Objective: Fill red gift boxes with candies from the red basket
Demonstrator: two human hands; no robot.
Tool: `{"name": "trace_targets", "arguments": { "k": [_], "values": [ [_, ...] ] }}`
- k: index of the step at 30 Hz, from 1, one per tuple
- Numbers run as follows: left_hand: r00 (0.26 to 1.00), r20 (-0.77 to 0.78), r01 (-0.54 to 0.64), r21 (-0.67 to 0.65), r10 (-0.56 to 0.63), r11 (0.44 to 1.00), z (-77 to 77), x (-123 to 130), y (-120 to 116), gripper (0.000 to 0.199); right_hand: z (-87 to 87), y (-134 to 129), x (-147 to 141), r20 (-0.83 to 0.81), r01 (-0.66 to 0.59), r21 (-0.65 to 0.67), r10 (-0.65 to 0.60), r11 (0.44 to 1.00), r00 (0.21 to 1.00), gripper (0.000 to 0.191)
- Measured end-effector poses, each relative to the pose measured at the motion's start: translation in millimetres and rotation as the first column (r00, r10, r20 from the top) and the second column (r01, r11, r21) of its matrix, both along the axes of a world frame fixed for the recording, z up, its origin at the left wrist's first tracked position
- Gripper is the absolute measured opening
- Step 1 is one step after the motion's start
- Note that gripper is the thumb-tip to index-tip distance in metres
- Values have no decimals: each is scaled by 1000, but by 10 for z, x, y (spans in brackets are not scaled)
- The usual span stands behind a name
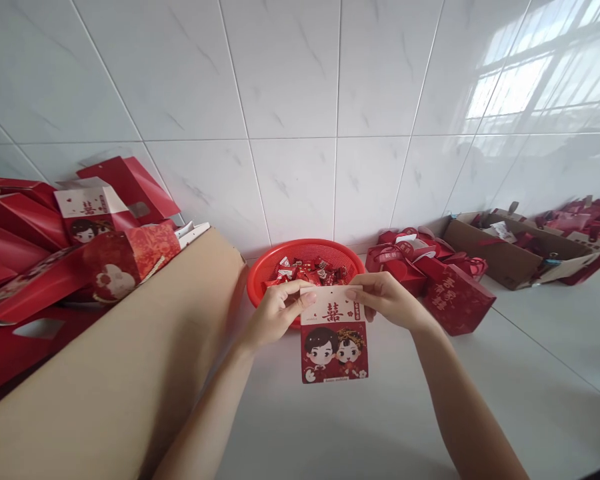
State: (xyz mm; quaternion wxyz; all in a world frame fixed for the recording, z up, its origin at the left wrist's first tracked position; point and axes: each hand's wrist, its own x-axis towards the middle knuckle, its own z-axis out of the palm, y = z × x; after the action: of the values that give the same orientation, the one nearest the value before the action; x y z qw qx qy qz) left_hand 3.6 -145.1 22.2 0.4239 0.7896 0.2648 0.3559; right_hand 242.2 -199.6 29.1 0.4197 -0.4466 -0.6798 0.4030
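Note:
A red and white wedding candy box (334,350), printed with a cartoon couple and a red character, hangs upright in front of me and looks flat. My left hand (279,309) pinches its top left corner between thumb and fingers. At the top right corner, my right hand (387,298) grips it the same way. Just behind the box stands a red plastic basket (260,267) with wrapped candies (307,272) inside. The box and my hands hide part of the basket's near rim.
A large cardboard box (130,353) on the left holds several red gift boxes and bags (125,260). Red gift boxes (455,293) are grouped right of the basket, before an open cardboard carton (505,257). More red packages (580,217) lie far right. A tiled wall (300,133) rises behind.

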Motion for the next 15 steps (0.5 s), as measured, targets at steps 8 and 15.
{"name": "trace_targets", "arguments": {
  "k": [8, 15],
  "values": [
    [995, 90, 37, -38, -33, 999, -137, 156, -41, 54, 221, -259, 319, -130, 441, 293, -421, 849, 898, 30],
    [962, -55, 262, -60, -266, 963, -436, 539, -318, 23, 470, -705, 1202, -703, 871, 465, -663, -158, 255, 21]
  ]
}}
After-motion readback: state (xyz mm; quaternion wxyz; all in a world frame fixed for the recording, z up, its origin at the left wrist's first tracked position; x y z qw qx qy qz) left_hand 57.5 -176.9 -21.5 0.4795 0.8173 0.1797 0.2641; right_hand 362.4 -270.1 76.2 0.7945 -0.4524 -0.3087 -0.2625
